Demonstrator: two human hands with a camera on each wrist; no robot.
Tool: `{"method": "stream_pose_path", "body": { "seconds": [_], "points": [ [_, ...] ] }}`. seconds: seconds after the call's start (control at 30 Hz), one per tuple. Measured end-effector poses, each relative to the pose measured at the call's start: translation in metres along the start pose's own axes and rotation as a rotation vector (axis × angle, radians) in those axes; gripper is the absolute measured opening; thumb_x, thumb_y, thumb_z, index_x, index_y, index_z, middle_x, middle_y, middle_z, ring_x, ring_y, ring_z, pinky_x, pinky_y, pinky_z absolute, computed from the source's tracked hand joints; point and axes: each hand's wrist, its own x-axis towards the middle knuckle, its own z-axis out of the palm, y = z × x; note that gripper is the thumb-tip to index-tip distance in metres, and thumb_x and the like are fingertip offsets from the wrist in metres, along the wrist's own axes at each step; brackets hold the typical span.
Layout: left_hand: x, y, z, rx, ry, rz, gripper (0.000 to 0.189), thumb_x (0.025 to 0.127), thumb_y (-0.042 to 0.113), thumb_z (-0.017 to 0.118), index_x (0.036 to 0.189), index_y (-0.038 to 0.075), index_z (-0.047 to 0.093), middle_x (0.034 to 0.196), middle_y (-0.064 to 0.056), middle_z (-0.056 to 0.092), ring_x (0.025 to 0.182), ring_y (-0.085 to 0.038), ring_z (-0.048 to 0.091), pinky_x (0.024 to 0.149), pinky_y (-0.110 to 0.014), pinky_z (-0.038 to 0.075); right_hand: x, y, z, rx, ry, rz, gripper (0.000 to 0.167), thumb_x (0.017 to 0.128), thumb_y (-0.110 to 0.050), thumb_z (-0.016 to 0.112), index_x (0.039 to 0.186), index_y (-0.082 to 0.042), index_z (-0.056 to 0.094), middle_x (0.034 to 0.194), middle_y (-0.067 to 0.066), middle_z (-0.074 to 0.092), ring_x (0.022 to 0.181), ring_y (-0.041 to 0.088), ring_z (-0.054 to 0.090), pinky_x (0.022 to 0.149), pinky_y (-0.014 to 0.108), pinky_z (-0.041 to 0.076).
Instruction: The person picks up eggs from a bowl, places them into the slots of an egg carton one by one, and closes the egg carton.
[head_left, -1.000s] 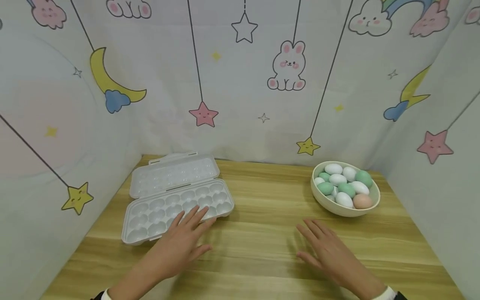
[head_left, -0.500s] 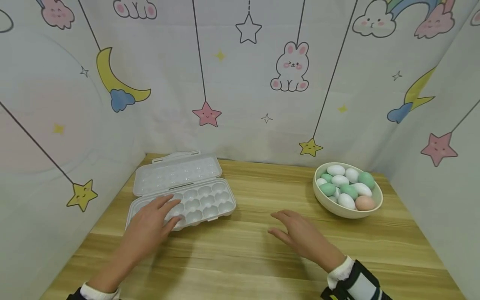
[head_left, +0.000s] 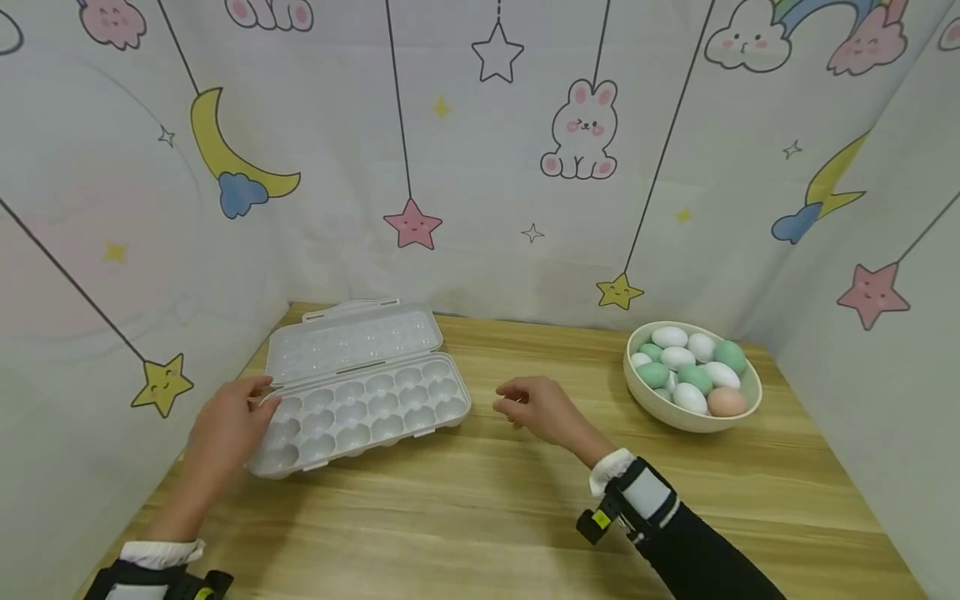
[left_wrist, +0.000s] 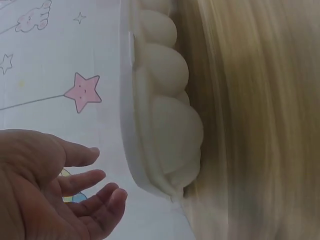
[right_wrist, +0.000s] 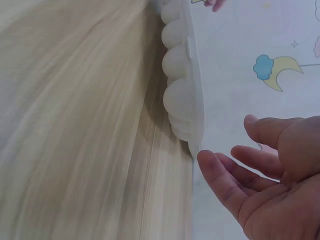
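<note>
A white plastic egg carton lies on the left part of the table, its lid folded back and its hollows holding nothing. By the carton's left end is my left hand, fingers loosely bent; in the left wrist view its fingertips stand apart from the carton's wall. Off the right end hovers my right hand, also loosely bent and holding nothing. The right wrist view has its fingertips close to the carton's corner; whether they touch is unclear.
A cream bowl at the right back is heaped with white eggs, green eggs and one peach egg. Printed cloth walls enclose the wooden table at the back and both sides.
My left hand has moved left, from over the carton's hollows to its left end. The right hand has moved left, away from the bowl, toward the carton's right end. The carton looks unmoved.
</note>
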Motion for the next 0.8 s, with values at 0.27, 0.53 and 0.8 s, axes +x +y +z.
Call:
{"method": "stream_pose_path", "body": {
  "seconds": [0.27,0.53,0.8],
  "points": [
    [0.015,-0.033,-0.009,-0.085,-0.242,-0.176,0.061,0.107,0.027,0.051,0.142,-0.021,0.039,0.131,-0.045,0.05,0.115,-0.056,0.054,0.087,-0.06,0.055,0.038,-0.01,0.013,0.109,0.0,0.063,0.036,0.101,-0.016,0.067,0.131,0.004,0.066,0.105,0.02,0.073,0.08,0.027,0.073,0.078,0.043,0.064],
    [0.022,-0.047,-0.005,-0.289,-0.369,-0.272,0.066,0.111,0.032,0.044,0.147,-0.022,0.031,0.14,-0.045,0.044,0.114,-0.049,0.061,0.087,-0.047,0.062,0.065,-0.014,0.031,0.152,0.062,0.131,0.039,0.101,-0.012,0.067,0.133,0.009,0.063,0.113,0.021,0.072,0.086,0.037,0.074,0.077,0.039,0.064],
    [0.027,-0.055,-0.002,-0.341,-0.4,-0.329,0.064,0.111,0.031,0.046,0.149,-0.018,0.033,0.141,-0.041,0.046,0.115,-0.046,0.061,0.09,-0.046,0.061,0.074,-0.018,0.04,0.185,0.098,0.177,0.026,0.101,-0.01,0.067,0.12,0.008,0.071,0.108,0.02,0.073,0.076,0.03,0.074,0.073,0.038,0.065]
  ]
}}
